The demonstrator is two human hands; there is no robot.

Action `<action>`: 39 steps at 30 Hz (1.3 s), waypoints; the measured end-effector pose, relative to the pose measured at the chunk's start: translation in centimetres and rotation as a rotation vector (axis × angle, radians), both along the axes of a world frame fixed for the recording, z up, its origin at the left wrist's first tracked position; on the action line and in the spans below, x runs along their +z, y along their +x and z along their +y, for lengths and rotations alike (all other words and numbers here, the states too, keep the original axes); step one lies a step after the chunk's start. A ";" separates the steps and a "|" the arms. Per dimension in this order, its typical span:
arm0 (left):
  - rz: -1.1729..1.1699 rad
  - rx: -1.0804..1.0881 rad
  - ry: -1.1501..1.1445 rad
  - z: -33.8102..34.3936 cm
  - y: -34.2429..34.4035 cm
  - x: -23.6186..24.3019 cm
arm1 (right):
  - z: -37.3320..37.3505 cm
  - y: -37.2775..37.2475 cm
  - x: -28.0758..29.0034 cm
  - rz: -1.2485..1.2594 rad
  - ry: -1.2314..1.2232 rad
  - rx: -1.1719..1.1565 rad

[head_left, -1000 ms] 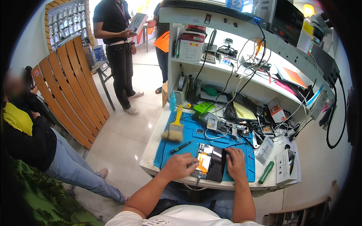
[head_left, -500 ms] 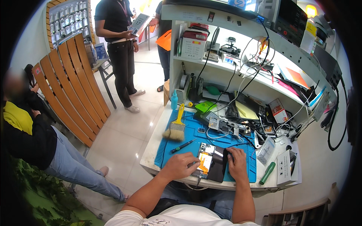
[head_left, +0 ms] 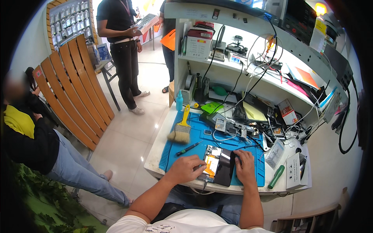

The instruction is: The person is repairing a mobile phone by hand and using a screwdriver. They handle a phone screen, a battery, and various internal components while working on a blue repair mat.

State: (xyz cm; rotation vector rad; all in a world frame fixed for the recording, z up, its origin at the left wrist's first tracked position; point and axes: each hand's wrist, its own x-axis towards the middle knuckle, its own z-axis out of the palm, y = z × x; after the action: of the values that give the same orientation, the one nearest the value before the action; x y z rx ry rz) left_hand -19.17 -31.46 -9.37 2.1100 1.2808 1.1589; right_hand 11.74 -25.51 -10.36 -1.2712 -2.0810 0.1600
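An opened phone (head_left: 211,162) lies on the blue work mat (head_left: 194,149), its innards and orange ribbon cables showing. Its flat black panel (head_left: 224,169) sits alongside on the right. My left hand (head_left: 187,168) is closed in a pinch at the phone's left edge; its fingertips partly cover that side. At the panel's right edge, my right hand (head_left: 244,166) has its fingers bent around the rim. A dark cable (head_left: 204,185) runs from the phone's near end. Just beyond my left hand rests a slim dark screwdriver (head_left: 189,148).
A wide yellow-handled brush (head_left: 181,134) and a blue bottle (head_left: 179,101) stand out at left. Cables and phone parts (head_left: 233,128) crowd the mat's far side. At right are a green-handled tool (head_left: 276,176) and a white box (head_left: 296,171). Several people are left of the bench.
My hands stay at the phone and its panel with hardly any movement. In the background, a person's held white box has tilted and shifted slightly right.
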 end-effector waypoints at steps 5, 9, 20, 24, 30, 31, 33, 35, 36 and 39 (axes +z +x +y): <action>0.011 0.017 0.038 0.3 -0.1 -0.4 | 0.2 0.0 0.1 0.026 -0.030 0.014; -0.010 0.005 0.020 0.3 0.0 -0.6 | 0.3 0.5 -0.6 0.023 0.008 0.023; 0.041 0.017 -0.028 0.2 -0.2 -0.3 | 0.0 0.0 -0.1 0.037 -0.007 0.007; 0.024 0.014 -0.031 0.2 0.0 -0.1 | 0.0 0.1 0.0 0.028 -0.003 0.014; 0.014 0.012 -0.034 0.0 0.0 -0.1 | -0.1 0.0 0.3 0.034 -0.031 0.006; 0.022 0.010 -0.014 0.0 0.0 -0.3 | -0.1 0.0 0.3 0.037 -0.031 0.007; 0.039 0.007 0.037 0.4 -0.1 -0.5 | 0.0 0.1 0.1 0.025 -0.019 0.007; 0.053 0.013 0.030 0.3 -0.2 -0.7 | 0.0 0.2 0.0 0.019 -0.015 0.006; 0.061 0.016 0.028 0.4 -0.2 -0.7 | 0.0 0.2 0.0 0.020 -0.016 0.005; 0.031 0.013 0.036 0.2 -0.1 -0.7 | 0.0 0.1 0.0 0.015 -0.015 0.001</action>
State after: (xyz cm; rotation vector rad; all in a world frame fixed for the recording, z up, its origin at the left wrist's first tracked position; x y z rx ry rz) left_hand -19.26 -31.26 -10.10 2.1565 1.2987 1.1679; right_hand 11.86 -25.52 -10.35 -1.2743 -2.0716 0.1859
